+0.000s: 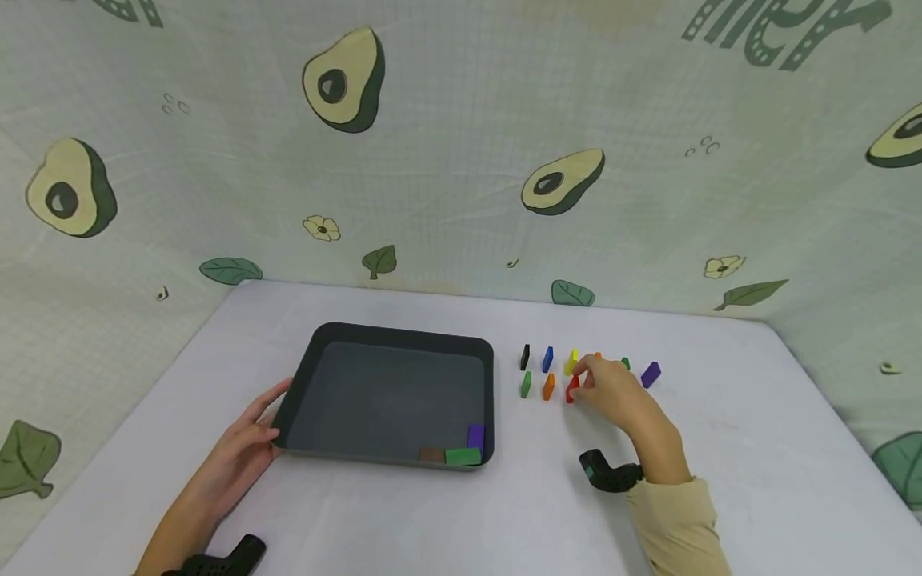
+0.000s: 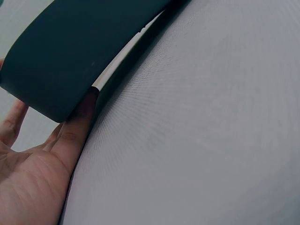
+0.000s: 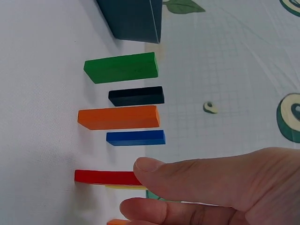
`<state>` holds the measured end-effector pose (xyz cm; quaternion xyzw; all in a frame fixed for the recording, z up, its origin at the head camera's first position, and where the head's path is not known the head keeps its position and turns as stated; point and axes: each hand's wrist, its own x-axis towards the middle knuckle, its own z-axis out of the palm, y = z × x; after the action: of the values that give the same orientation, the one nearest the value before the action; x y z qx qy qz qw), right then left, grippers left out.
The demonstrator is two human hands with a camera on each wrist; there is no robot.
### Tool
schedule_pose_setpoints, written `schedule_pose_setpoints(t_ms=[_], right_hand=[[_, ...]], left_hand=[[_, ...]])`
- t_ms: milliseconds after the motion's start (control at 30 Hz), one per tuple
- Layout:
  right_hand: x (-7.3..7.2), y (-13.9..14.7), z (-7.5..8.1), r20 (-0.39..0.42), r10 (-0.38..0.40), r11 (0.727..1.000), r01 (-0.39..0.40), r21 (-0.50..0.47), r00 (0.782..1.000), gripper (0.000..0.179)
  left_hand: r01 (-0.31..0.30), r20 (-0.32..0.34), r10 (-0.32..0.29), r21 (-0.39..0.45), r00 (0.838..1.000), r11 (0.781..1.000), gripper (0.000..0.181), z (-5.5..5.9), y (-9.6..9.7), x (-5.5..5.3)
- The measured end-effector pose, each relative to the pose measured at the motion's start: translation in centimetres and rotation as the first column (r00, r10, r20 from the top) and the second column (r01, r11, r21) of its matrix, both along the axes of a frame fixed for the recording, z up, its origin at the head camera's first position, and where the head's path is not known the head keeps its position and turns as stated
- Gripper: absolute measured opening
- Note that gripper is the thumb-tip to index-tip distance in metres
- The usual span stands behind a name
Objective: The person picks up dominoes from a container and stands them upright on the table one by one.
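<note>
My left hand (image 1: 241,440) holds the left side of a dark grey tray (image 1: 284,400). In the left wrist view, one finger goes beneath the tray's edge (image 2: 56,61) and others lie along its end. Inside the tray's near right corner are a purple block (image 1: 476,436), a green block (image 1: 463,457) and a brown block (image 1: 432,455). My right hand (image 1: 619,392) hovers at a standing red block (image 1: 571,390). Its thumb covers the block's upper end in the right wrist view, while the index finger stays apart from it. Behind stands a yellow block (image 1: 572,362).
Left of my right hand stand black (image 1: 525,357), blue (image 1: 548,359), green (image 1: 526,385) and orange (image 1: 550,387) blocks. A purple block (image 1: 651,374) leans at the right, past a partly hidden green one (image 1: 625,363). An avocado-print cloth (image 1: 446,160) hangs behind the white table.
</note>
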<state>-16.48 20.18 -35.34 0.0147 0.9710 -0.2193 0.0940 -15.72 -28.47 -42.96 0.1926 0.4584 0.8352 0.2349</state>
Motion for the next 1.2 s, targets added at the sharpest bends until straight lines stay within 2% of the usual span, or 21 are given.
schedule_pose_setpoints(t_ms=[333,567,833,1067,1200], right_hand=[[0.3,-0.4,0.9,0.003,-0.016,1.0,0.016,-0.002,1.0,0.033],[1.1,-1.9,2.3,-0.094,0.014,1.0,-0.014,0.003,0.995,0.029],[2.1,-4.3,3.1,-0.218,0.122,0.989,-0.136,-0.052,0.968,0.015],[2.6,-6.5,2.9,-0.249,0.234,0.961,-0.263,-0.09,0.94,0.014],[2.8,-7.7,2.6,-0.226,0.291,0.942,-0.319,-0.101,0.93,0.015]], left_hand=[[0.007,0.004,-0.007,0.016,1.0,1.0,0.061,0.0,0.0,0.0],[0.007,0.005,-0.007,0.016,1.0,1.0,0.061,0.0,-0.1,0.0],[0.001,-0.006,-0.001,0.02,1.0,1.0,0.061,-0.1,-0.1,0.0],[0.0,-0.007,0.0,0.015,1.0,1.0,0.061,-0.1,0.0,-0.1],[0.004,-0.008,-0.004,0.018,1.0,1.0,0.061,0.0,0.0,-0.1]])
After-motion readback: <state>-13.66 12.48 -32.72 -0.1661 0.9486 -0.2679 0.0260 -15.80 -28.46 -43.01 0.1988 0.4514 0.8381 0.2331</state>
